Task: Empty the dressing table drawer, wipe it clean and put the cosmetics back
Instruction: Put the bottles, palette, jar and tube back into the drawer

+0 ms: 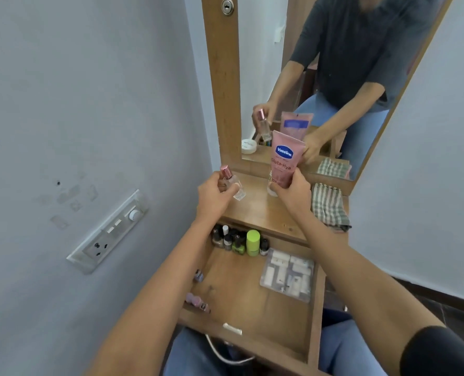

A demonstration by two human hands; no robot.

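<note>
The drawer (239, 291) is standing open beneath my forearms, holding nail polish bottles (229, 238) and a green jar (253, 242) along its far edge and a plastic tray (287, 275) at the right. Above it, over the bench (263, 213), my left hand (214, 195) is pinching a tilted perfume bottle (232, 183), and my right hand (293, 196) is gripping a pink tube (285, 161) upright, cap down. I am judging the polishes nearer my left hand, below and toward me.

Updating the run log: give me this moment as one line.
left hand: holds perfume bottle above tabletop | right hand: holds Vaseline tube upright | drawer: open, nail polish bottles inside | cloth: on tabletop
</note>
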